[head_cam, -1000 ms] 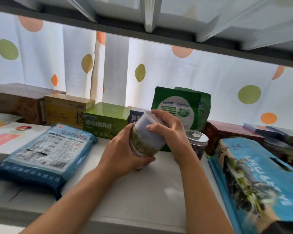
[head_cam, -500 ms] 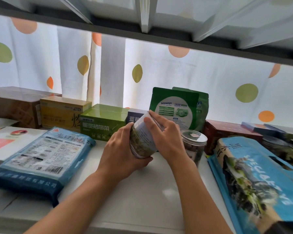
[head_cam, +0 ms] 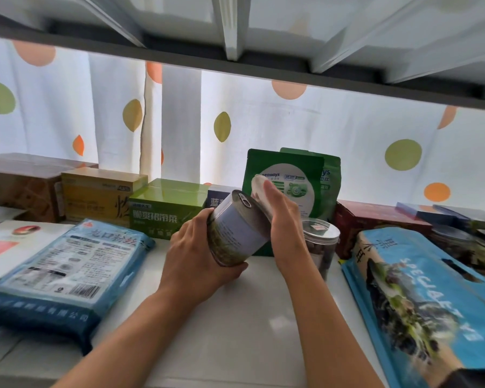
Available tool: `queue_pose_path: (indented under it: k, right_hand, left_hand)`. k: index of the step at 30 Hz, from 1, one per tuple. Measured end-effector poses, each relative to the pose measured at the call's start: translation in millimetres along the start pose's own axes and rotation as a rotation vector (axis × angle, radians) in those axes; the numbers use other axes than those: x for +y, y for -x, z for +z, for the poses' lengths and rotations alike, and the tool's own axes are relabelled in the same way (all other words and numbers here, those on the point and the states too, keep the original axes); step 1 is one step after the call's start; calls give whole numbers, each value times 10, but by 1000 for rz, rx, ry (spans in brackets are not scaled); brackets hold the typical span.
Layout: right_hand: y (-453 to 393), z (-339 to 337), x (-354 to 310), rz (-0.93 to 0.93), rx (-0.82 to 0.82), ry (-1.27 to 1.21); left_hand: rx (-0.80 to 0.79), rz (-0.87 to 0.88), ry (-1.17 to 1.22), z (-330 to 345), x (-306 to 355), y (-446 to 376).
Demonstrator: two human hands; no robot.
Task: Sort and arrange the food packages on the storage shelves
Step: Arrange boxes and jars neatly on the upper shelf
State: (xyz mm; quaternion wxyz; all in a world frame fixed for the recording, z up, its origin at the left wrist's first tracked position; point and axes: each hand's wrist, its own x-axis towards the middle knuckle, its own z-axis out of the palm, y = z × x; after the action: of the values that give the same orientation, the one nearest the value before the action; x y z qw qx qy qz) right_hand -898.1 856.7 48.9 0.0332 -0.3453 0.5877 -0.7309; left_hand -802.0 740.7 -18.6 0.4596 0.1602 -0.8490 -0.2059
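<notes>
Two bare forearms reach in from the lower edge, each ending in an ungloved hand: left hand [head_cam: 196, 256], right hand [head_cam: 284, 219]. No sleeve, watch or ring shows (the upper arms lie outside the view).

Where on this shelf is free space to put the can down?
The widest bare patch of shelf lies in front, between the blue noodle bag and the blue seaweed bag, under the can. The back row is crowded: green box, green pouches, clear jar, red box.
</notes>
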Motion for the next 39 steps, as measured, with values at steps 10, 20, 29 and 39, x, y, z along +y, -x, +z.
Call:
queue_pose_path:
  k: [10,20,29,39]
  right_hand:
    - [-62,-319,-21,312,119,-1200]
    - [-64,-356,-29,324,98,-1303]
    - [7,-329,-152,145,155,-976]
    - [85,-61,-122,-23,-18,-98]
  left_hand:
    - [-51,-276,557,15,92,-30]
    - [-31,-252,591,33,67,-26]
    - [58,-85,285,16,82,-10]
    - [188,167,-54,60,8,-50]
